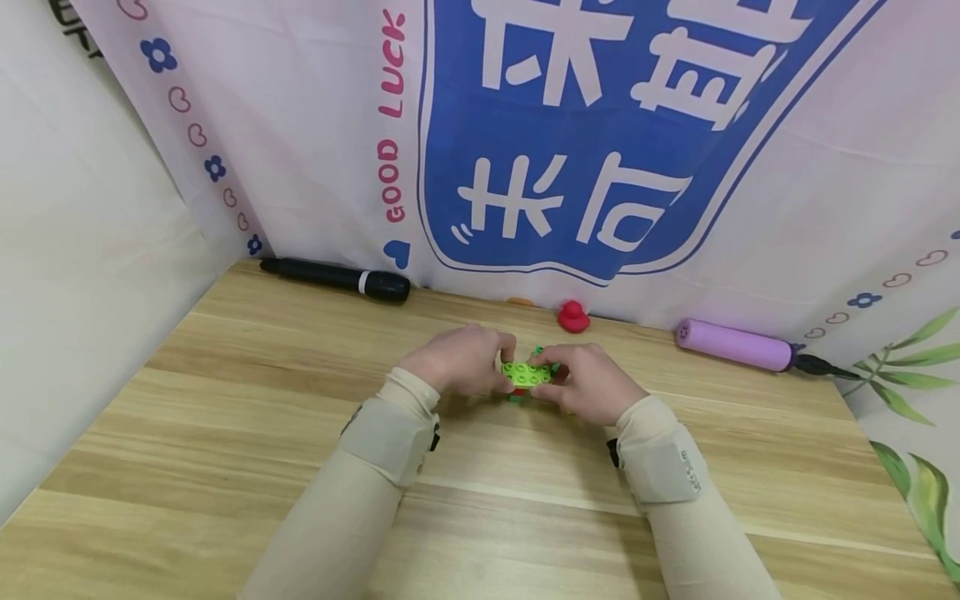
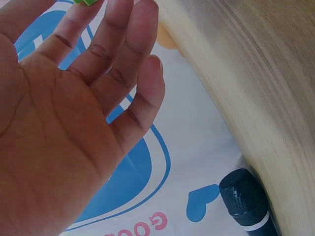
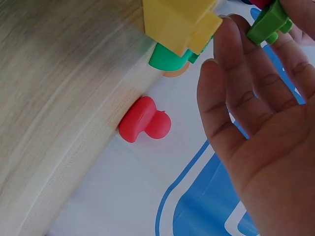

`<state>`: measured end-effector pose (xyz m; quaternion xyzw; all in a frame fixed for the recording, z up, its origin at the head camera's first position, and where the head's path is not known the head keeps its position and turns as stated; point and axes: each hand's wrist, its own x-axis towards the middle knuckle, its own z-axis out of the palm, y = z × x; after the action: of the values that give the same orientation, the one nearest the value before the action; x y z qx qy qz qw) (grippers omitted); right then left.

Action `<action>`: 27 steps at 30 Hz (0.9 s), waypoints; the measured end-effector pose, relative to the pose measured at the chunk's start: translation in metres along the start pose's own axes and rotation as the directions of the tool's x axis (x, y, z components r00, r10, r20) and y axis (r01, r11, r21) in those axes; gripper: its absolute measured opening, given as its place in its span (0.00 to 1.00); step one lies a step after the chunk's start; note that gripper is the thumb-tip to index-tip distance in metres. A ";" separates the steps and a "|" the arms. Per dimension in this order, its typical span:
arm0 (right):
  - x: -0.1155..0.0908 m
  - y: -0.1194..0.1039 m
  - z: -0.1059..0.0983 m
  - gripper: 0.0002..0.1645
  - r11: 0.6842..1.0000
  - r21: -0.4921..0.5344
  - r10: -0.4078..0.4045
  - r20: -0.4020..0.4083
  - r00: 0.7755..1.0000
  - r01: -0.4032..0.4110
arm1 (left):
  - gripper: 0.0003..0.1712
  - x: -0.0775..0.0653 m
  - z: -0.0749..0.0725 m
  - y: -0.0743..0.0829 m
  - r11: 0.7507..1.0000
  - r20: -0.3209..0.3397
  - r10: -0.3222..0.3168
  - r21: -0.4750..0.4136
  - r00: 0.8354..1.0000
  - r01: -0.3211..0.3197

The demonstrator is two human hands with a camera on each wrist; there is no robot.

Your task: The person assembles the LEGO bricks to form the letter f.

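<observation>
A lime-green toy building block (image 1: 527, 374) with studs on top sits between both hands, with bits of red and green showing just below it. My left hand (image 1: 467, 360) pinches its left end. From the other side my right hand (image 1: 594, 385) pinches the right end between thumb and forefinger. In the right wrist view, a yellow block (image 3: 178, 22) and a teal-green block (image 3: 169, 58) stand beside the right fingertips. Only a sliver of the green block (image 2: 84, 1) shows in the left wrist view.
A red rubber duck (image 1: 573, 317) stands at the table's back edge, beyond the hands. A black microphone (image 1: 337, 279) lies at the back left, and a purple cylinder with a black tip (image 1: 735, 345) at the back right. A printed cloth (image 1: 322, 125) hangs behind the wooden table (image 1: 225, 433).
</observation>
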<state>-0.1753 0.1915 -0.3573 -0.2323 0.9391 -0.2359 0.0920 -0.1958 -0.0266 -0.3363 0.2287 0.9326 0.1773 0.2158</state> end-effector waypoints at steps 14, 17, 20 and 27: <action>-0.001 0.001 -0.003 0.22 0.999 -0.034 -0.017 0.014 1.000 0.017 | 0.12 0.000 0.000 0.001 1.000 -0.012 0.023 0.020 1.000 -0.023; -0.003 0.002 -0.004 0.22 0.999 -0.045 -0.025 0.016 1.000 0.026 | 0.12 0.001 0.001 0.002 0.998 -0.027 0.049 0.039 0.998 -0.048; -0.003 0.003 -0.005 0.22 0.998 -0.044 -0.032 0.018 0.999 0.033 | 0.13 0.003 0.002 0.002 0.997 -0.035 0.061 0.050 0.997 -0.059; -0.004 0.008 -0.010 0.23 0.999 -0.036 0.038 0.066 0.997 -0.036 | 0.13 0.002 0.002 0.001 0.999 -0.029 0.039 0.036 0.999 -0.038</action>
<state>-0.1777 0.2036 -0.3520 -0.2239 0.9437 -0.2101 0.1234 -0.1965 -0.0241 -0.3378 0.2477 0.9342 0.1682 0.1943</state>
